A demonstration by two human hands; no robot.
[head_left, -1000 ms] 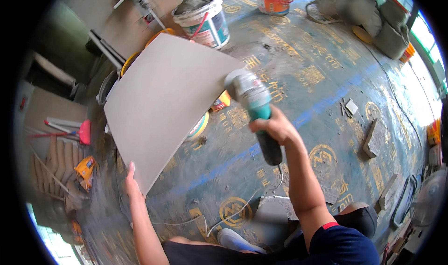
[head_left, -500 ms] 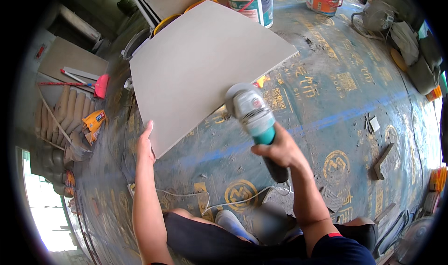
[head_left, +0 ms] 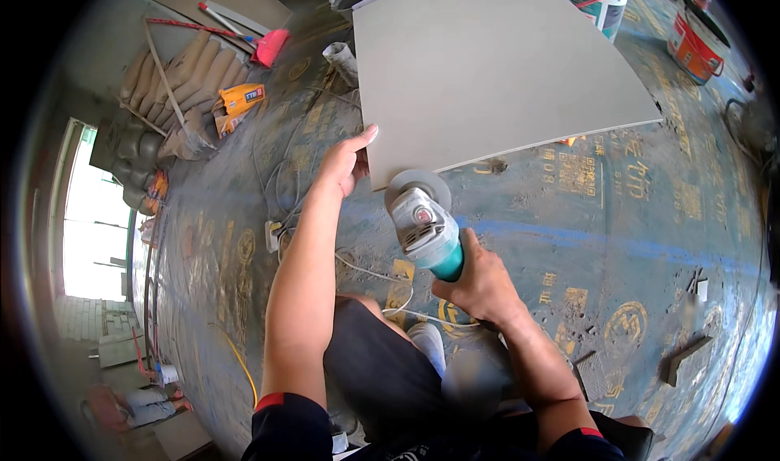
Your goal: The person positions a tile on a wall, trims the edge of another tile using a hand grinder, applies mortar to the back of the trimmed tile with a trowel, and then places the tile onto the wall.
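A large grey tile (head_left: 496, 63) is propped up ahead of me with one corner cut at a slant. My left hand (head_left: 349, 159) grips its lower left corner, thumb on the face and fingers behind. My right hand (head_left: 479, 282) is closed around a teal and grey angle grinder (head_left: 426, 233). The grinder's disc (head_left: 439, 186) is at the tile's lower edge beside that corner; whether it touches, I cannot tell. A white cord runs on the floor beneath.
Buckets (head_left: 695, 47) stand at the back right. Sacks (head_left: 175, 79) and a red dustpan (head_left: 268, 48) lie at the left. Tile offcuts (head_left: 686, 355) lie on the printed floor sheeting (head_left: 617, 266). Another person (head_left: 130, 408) is at the lower left.
My view has swung left. The grinder has moved along the tile's edge from near the far right corner to the lower left corner, close to my left hand.
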